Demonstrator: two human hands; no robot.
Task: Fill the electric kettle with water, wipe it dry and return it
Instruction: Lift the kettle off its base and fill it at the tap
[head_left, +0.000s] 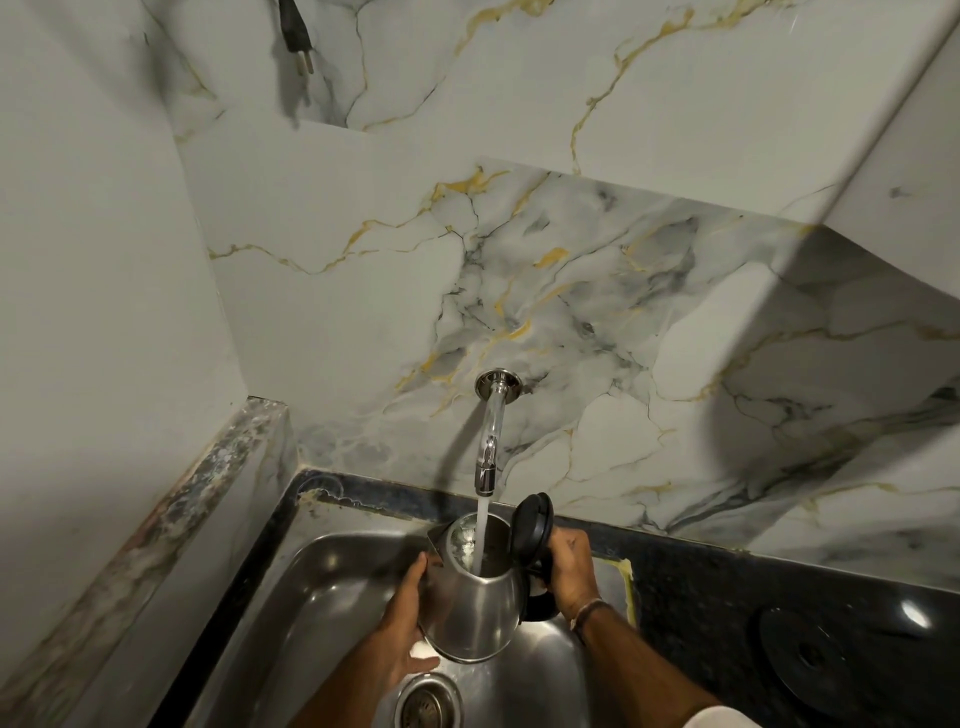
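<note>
Silver kettle (475, 608) is gleaming, black lid (531, 527) showing, white wall (519, 286) running gold-and-grey veins, black countertop (727, 597) glinting.

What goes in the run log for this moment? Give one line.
stage: filling | kettle: lid open, over sink | tap: running into kettle | left hand: supports body | right hand: on handle

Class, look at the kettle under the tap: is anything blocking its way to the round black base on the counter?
Nothing visible does. The kettle, held over the sink by both hands, has bare dark counter between it and the base.
</note>
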